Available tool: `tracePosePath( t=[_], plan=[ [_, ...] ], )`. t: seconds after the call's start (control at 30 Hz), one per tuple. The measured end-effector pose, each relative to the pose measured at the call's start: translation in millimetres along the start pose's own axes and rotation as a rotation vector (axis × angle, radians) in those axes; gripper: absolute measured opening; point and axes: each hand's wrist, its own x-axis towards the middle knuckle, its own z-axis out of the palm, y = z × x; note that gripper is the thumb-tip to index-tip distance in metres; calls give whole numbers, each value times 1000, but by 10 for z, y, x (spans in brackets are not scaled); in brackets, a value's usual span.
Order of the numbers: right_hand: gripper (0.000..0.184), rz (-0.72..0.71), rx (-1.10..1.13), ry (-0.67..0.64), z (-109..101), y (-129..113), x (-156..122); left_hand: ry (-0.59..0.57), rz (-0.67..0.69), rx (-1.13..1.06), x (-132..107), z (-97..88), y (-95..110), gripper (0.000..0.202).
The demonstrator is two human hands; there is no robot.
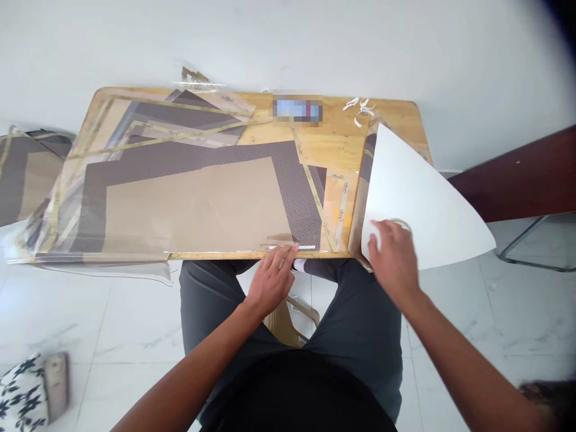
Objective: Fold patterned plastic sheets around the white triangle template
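Observation:
I sit at a small wooden table [342,141]. My left hand [271,280] rests at the near edge, its fingers pressed together on a white strip [292,246] at the edge of a clear-wrapped brown and tan sheet [193,204]. My right hand [393,258] lies on the lower corner of a large white card [418,198], fingers curled over a roll of clear tape [402,225] that only partly shows. The card leans off the table's right side.
More wrapped brown sheets [27,174] are stacked on the left and overhang the table. White paper scraps [360,108] lie at the far edge. A dark wooden bench [526,180] stands to the right. A patterned cloth [22,390] lies on the white tiled floor at bottom left.

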Motion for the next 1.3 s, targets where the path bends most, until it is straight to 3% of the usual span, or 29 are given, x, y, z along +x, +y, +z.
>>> tracePosePath(
  t=[0.1, 0.2, 0.4, 0.63, 0.8, 0.93, 1.1, 1.3],
  plan=[
    [46, -221, 189, -50, 70, -575, -212, 66, -163, 50, -188, -67, -72, 69],
    [49, -252, 162, -98, 239, -932, -416, 92, -288, 91, -322, -76, -157, 70],
    [64, -221, 93, -101, 522, -881, -641, 15, -248, 131, -465, -47, -372, 77],
    [70, -181, 138, -121, 493, -924, -715, -22, -176, 105, -560, -73, -493, 84],
    [46, -177, 297, -91, 279, -1157, -425, -4, -154, 74, -606, -19, -512, 84],
    [28, -267, 429, -270, 189, -1508, -16, -10, -170, 78, -612, 5, -507, 78],
    [18, -375, 308, -454, 290, -1809, 289, 3, -168, 76, -618, 12, -491, 71],
    [14, -417, 206, -508, 353, -1876, 382, -17, -177, 72, -628, 14, -476, 68]
  ],
)
